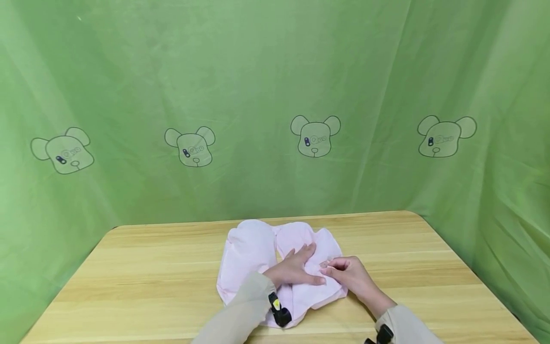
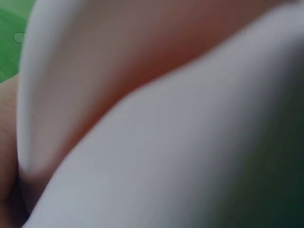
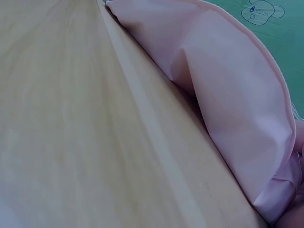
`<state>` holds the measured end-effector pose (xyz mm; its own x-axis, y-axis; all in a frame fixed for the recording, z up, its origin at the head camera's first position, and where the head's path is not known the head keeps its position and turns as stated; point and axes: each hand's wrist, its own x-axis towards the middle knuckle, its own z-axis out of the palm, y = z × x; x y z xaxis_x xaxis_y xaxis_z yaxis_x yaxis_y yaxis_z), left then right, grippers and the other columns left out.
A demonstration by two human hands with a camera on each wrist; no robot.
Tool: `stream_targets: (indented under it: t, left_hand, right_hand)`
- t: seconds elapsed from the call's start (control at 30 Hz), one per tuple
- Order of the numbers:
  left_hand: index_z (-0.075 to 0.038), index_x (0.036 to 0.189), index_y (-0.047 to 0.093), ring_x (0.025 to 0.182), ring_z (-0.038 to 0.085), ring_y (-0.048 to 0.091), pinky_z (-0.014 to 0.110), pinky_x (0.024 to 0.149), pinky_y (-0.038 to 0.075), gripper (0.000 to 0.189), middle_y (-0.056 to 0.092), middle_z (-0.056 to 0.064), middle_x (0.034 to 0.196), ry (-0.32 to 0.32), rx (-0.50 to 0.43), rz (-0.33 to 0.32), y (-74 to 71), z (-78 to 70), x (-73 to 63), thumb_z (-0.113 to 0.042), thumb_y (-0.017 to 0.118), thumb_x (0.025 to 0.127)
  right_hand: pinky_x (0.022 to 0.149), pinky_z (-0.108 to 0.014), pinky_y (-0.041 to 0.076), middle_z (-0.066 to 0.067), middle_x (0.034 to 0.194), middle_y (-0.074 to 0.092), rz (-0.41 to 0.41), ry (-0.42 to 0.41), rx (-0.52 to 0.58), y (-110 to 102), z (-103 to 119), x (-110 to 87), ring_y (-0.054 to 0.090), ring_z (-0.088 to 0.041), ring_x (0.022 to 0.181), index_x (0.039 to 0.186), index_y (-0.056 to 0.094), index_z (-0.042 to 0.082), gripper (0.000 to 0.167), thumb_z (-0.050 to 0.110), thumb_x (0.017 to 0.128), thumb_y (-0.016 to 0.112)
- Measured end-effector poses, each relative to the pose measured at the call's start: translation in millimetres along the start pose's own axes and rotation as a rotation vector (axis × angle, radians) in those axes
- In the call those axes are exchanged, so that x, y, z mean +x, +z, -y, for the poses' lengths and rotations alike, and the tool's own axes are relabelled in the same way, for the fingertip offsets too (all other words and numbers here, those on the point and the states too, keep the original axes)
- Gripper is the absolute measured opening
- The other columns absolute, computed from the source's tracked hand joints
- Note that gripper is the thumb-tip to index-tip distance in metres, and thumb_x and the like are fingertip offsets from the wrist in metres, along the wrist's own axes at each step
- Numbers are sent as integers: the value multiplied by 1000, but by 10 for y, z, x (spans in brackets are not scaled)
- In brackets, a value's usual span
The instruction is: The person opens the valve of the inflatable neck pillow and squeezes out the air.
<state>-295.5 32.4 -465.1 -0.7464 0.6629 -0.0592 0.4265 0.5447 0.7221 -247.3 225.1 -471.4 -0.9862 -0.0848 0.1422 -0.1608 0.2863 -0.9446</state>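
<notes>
A pale pink, U-shaped inflatable neck pillow (image 1: 247, 255) lies on the table, its left lobe puffy and its right lobe flatter and creased. My left hand (image 1: 296, 268) rests on the right lobe with fingers spread. Beside it, thumb and fingers of my right hand (image 1: 350, 279) pinch a small clear piece at the pillow's surface, which looks like its air valve (image 1: 323, 264). The right wrist view shows the pillow's seamed edge (image 3: 228, 80) curving up off the wood. Blurred pale material fills most of the left wrist view, with part of the left hand (image 2: 7, 137) at its left edge.
The wooden table (image 1: 142, 277) has rounded far corners and extends to both sides of the pillow. A green curtain (image 1: 253, 76) printed with bear heads hangs behind and beside it. Black wrist straps (image 1: 280, 310) sit over the light sleeves (image 1: 240, 313).
</notes>
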Motion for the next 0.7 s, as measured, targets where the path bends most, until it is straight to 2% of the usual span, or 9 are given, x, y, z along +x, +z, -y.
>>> stream_targets:
  t: [0.33, 0.47, 0.7]
  left_hand:
    - [-8, 151, 17, 144, 16, 8, 39, 116, -1, 100, 16, 1, 157, 20, 111, 12, 15, -26, 8, -54, 68, 78]
    - [-8, 151, 15, 144, 16, 6, 39, 116, -2, 101, 14, 1, 157, 20, 157, 23, 22, -26, 15, -57, 66, 78]
    - [-9, 151, 14, 144, 16, 3, 41, 116, -1, 101, 11, 0, 157, 21, 234, 44, 22, -36, 17, -61, 62, 79]
  right_hand:
    - [61, -17, 50, -1, 82, 71, 73, -84, 12, -30, -18, -10, 60, 0, 73, 88, 69, -13, 18, 4, 83, 70]
    - [63, -18, 50, -2, 83, 71, 70, -84, 1, -28, -10, -15, 60, 0, 75, 87, 69, -12, 18, 5, 82, 71]
    - [65, -17, 49, 3, 81, 71, 66, -74, -11, -25, -8, -19, 60, 0, 76, 86, 70, -10, 16, 5, 82, 71]
